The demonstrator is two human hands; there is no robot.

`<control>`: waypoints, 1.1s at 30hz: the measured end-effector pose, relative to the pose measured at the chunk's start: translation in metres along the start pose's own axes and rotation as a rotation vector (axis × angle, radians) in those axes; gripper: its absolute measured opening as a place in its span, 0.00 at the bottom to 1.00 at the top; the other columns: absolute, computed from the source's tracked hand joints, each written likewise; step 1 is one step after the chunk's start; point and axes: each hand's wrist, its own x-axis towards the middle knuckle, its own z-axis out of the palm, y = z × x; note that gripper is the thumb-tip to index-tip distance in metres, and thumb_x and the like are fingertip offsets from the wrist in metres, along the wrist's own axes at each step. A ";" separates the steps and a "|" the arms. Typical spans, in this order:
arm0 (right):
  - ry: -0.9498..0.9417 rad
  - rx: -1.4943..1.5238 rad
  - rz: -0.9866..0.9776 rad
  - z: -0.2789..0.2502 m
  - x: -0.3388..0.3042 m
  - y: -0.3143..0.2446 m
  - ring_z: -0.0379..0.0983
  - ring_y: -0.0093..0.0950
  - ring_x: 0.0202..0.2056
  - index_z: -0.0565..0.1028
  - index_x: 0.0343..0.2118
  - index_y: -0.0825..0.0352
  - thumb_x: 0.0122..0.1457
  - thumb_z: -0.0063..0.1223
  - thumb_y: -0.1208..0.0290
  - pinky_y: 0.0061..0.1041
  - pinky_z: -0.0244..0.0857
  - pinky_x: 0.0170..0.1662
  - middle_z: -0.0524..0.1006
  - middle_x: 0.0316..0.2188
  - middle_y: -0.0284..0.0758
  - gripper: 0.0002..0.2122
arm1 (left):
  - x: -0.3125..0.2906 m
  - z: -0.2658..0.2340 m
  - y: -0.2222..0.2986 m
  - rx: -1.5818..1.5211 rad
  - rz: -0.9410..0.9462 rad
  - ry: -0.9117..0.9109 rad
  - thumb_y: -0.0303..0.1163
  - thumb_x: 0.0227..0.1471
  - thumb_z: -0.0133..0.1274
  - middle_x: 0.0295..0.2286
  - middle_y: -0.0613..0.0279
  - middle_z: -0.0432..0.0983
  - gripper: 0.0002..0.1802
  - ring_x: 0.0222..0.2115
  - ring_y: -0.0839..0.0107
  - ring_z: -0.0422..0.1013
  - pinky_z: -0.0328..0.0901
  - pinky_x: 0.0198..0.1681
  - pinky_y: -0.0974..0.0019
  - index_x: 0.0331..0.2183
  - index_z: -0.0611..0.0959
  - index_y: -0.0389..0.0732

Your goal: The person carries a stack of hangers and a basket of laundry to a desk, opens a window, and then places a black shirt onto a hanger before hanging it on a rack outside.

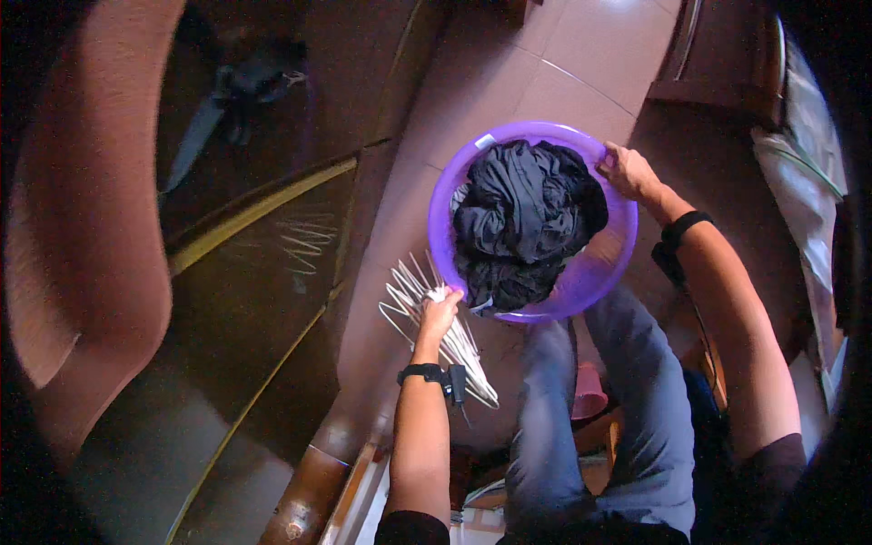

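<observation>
purple basin [440, 218], in front of the knees [619, 318], looks light and slick but weighted by soft dark clothes [531, 204], so suits a two-sided rim hold: right hand [630, 173] curled around it, left hand [439, 315] closed on white hangers [463, 359] and rim.

Working remotely, I look steeply down through the left head-worn fisheye, the basin [441, 211] near below, tiled floor [581, 91] beyond.
</observation>
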 end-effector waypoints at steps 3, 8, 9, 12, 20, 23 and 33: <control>0.015 0.009 -0.005 -0.004 -0.028 -0.007 0.73 0.52 0.39 0.71 0.46 0.65 0.56 0.51 0.57 0.45 0.67 0.43 0.77 0.35 0.52 0.19 | -0.014 -0.011 -0.003 -0.043 -0.012 -0.030 0.37 0.49 0.58 0.14 0.74 0.66 0.09 0.15 0.82 0.60 0.53 0.18 0.72 0.28 0.82 0.42; -0.033 -0.024 0.111 -0.014 -0.066 -0.039 0.72 0.51 0.42 0.70 0.48 0.65 0.56 0.50 0.59 0.45 0.66 0.46 0.76 0.38 0.52 0.20 | -0.041 -0.021 0.008 -0.058 -0.118 -0.114 0.31 0.51 0.57 0.15 0.78 0.61 0.03 0.12 0.84 0.54 0.48 0.15 0.75 0.29 0.79 0.44; -0.026 -0.033 0.109 -0.018 -0.070 -0.044 0.72 0.51 0.42 0.70 0.47 0.65 0.56 0.50 0.59 0.45 0.66 0.46 0.76 0.38 0.52 0.19 | -0.041 -0.021 0.007 -0.072 -0.107 -0.124 0.30 0.50 0.57 0.15 0.78 0.62 0.03 0.12 0.84 0.54 0.48 0.15 0.75 0.29 0.79 0.44; 0.011 -0.040 0.055 -0.011 -0.067 -0.039 0.72 0.51 0.42 0.69 0.48 0.64 0.57 0.50 0.58 0.45 0.66 0.46 0.76 0.39 0.51 0.19 | -0.035 -0.023 -0.007 -0.003 -0.087 -0.093 0.29 0.50 0.56 0.17 0.78 0.65 0.02 0.13 0.85 0.54 0.47 0.15 0.76 0.30 0.79 0.44; 0.041 -0.052 0.093 -0.018 -0.066 -0.037 0.72 0.53 0.40 0.70 0.46 0.64 0.57 0.47 0.59 0.46 0.66 0.44 0.76 0.35 0.53 0.18 | -0.012 -0.009 -0.018 0.258 -0.036 -0.019 0.29 0.48 0.54 0.15 0.76 0.63 0.09 0.14 0.84 0.56 0.48 0.17 0.74 0.35 0.80 0.40; -0.023 -0.074 0.013 -0.021 -0.066 -0.065 0.72 0.54 0.39 0.69 0.47 0.66 0.58 0.47 0.59 0.46 0.66 0.43 0.76 0.34 0.54 0.18 | 0.000 -0.038 -0.074 0.301 0.032 0.111 0.29 0.46 0.55 0.18 0.71 0.69 0.12 0.16 0.79 0.62 0.56 0.20 0.72 0.36 0.81 0.40; 0.039 -0.107 0.020 -0.026 -0.148 -0.059 0.69 0.50 0.48 0.62 0.55 0.70 0.57 0.50 0.59 0.41 0.63 0.51 0.72 0.46 0.54 0.26 | -0.120 -0.044 -0.037 0.535 0.161 0.228 0.33 0.48 0.45 0.44 0.38 0.73 0.25 0.46 0.45 0.69 0.60 0.52 0.56 0.49 0.77 0.34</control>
